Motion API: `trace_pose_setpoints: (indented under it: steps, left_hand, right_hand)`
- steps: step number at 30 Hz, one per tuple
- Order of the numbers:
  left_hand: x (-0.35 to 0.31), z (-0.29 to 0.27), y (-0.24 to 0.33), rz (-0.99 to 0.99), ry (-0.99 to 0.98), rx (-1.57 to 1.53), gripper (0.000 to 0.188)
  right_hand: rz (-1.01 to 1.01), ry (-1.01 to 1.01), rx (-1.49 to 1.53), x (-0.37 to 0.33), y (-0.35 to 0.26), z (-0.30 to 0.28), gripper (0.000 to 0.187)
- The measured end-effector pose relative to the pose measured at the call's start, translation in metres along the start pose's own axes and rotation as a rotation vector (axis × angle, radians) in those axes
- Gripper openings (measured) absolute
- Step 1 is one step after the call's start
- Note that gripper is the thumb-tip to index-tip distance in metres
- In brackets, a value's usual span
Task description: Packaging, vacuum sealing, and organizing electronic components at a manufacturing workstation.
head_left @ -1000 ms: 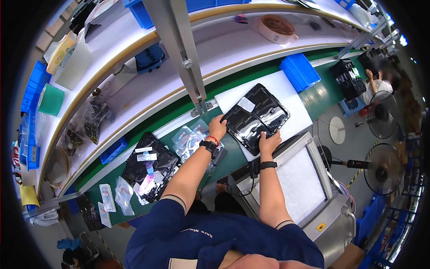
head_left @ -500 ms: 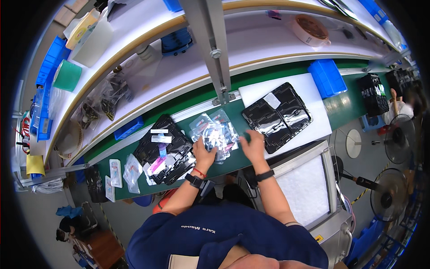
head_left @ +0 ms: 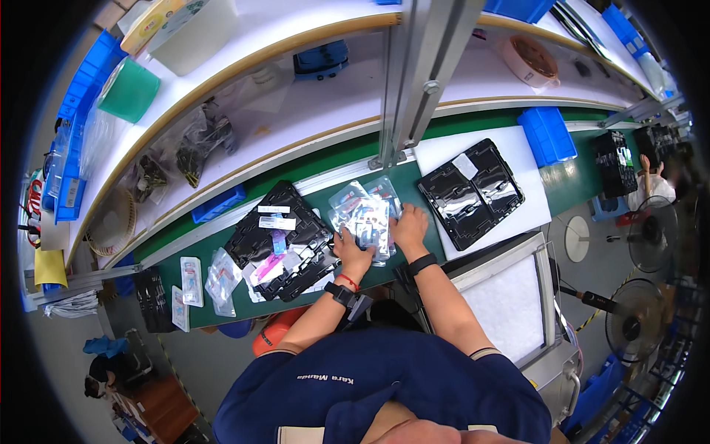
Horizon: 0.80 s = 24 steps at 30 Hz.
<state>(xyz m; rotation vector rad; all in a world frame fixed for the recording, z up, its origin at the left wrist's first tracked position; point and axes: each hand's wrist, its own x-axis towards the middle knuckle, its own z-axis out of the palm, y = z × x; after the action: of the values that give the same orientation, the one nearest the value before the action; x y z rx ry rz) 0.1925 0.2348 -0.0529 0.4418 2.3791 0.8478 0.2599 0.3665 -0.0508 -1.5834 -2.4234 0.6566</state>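
Observation:
Between my two hands lies a loose pile of clear plastic packets [head_left: 372, 220] on the green bench. My left hand [head_left: 355, 256] rests at the pile's lower left, thumb and fingers spread against the packets. At the right edge of the pile is my right hand [head_left: 411, 228], its fingers stretched forward and touching the packets. To the left, a black plastic tray [head_left: 305, 216] carries paper slips and a pink piece. Another black tray [head_left: 477, 194] sits on a white board, right of my right hand.
White packs [head_left: 191, 281] and more clear packets [head_left: 222, 283] lie at the bench's left end. A blue bin [head_left: 547, 137] stands behind the white board [head_left: 531, 209]. A metal post [head_left: 425, 81] rises behind the pile, before the shelf. A metal-framed machine [head_left: 506, 311] stands at my right.
My right hand has come in to the pile's right edge, and its fingers now touch the packets. My left hand stays at the lower left. The whole view has shifted slightly.

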Motion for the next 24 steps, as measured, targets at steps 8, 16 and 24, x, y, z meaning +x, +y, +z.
trace_pose_setpoints:
  steps: [8,16,24]
  left_hand:
    - [-0.003,0.012,-0.007,0.073,0.109,-0.028,0.093]
    - [-0.003,0.013,-0.013,0.115,0.121,-0.049,0.086]
    - [-0.003,0.014,-0.012,0.161,0.122,-0.052,0.083]
  right_hand:
    - [0.116,-0.187,0.014,0.003,-0.002,0.005,0.029]
    - [-0.284,0.238,0.073,-0.021,-0.038,-0.014,0.016]
    - [0.037,-0.028,0.330,0.001,-0.010,0.009,0.014]
